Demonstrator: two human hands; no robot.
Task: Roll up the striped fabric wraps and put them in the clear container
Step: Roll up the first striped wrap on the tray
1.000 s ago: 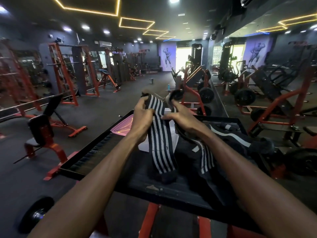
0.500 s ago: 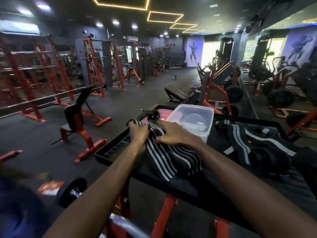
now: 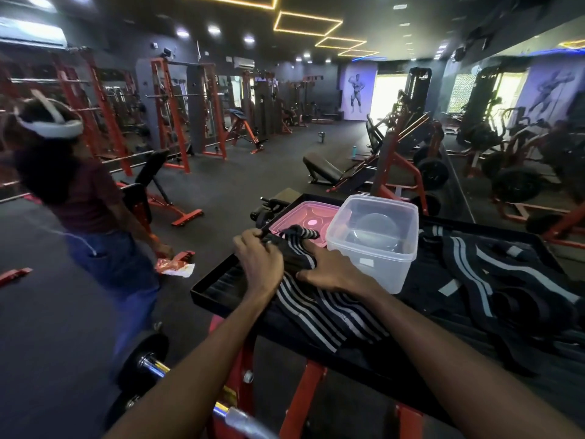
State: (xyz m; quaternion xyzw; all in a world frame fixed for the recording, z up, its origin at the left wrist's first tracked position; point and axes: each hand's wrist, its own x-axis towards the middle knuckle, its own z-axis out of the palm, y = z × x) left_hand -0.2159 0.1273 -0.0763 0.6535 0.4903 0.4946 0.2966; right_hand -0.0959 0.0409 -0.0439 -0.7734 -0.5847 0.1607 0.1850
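Two hands now low on bench (image 3: 218, 291); striped wrap (image 3: 319, 307), held up in air a second ago, lies flat beside clear container (image 3: 373, 242). Rolling looks about to start. Left hand (image 3: 261, 259) clenched, pinching wrap's far end. Right hand (image 3: 329, 269) spread flat, pressing wrap down, just beside container. Container empty; pink lid (image 3: 308, 218) left of it; further wraps (image 3: 474, 270) piled right of it.

On the tray (image 3: 218, 288) before us, the striped wrap (image 3: 323, 307) lies near left, our left hand (image 3: 259, 264) and right hand (image 3: 332, 274) resting on it. The clear container (image 3: 373, 245) stands just right of our right hand, the lid (image 3: 304, 217) flat at its left. More wraps (image 3: 474, 270) lie heaped at the right. A person (image 3: 85, 198) stands on the floor far left of the tray.
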